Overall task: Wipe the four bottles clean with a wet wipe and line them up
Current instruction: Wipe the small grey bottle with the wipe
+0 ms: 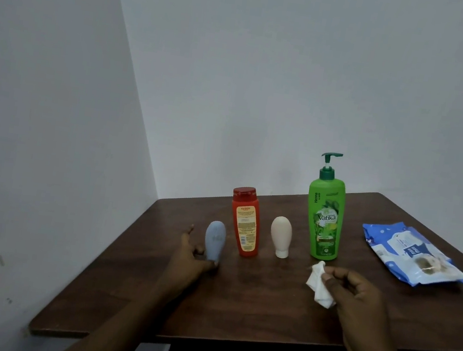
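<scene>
Nearest the viewer, in the lower part of the frame, two forearms extended over the front edge of a dark brown wooden table (249, 311). The right hand (356, 294), lower right of centre, pinched a crumpled white wet wipe (319, 287) between thumb and forefinger, the other fingers curled loosely behind. Whether the wipe touched the tabletop could not be told. The left hand (190, 258), lower left of centre, pinched the narrow foot of a small blue-grey soft plastic tube bottle (215, 240) standing on its cap, one finger stretched out beside it. Behind and to the right stood a red flat-sided plastic bottle with a red flip cap (245, 225), a small cream egg-shaped tube bottle (281, 236) inverted on its cap, and a tall green plastic pump bottle (324, 218). The four formed a loose row across the centre, each apart from the next. A blue-and-white soft pack of wet wipes (412, 255) lay flat near the right edge. Judged by shape, the two small tubes would be light, squeezable and easily tipped on their narrow caps, so best held low at the neck. The pump bottle, probably the heaviest, would be better taken round its body than by the pump head. The limp wipe needed only a pinch. Plain pale walls (268, 76) closed the corner behind.
</scene>
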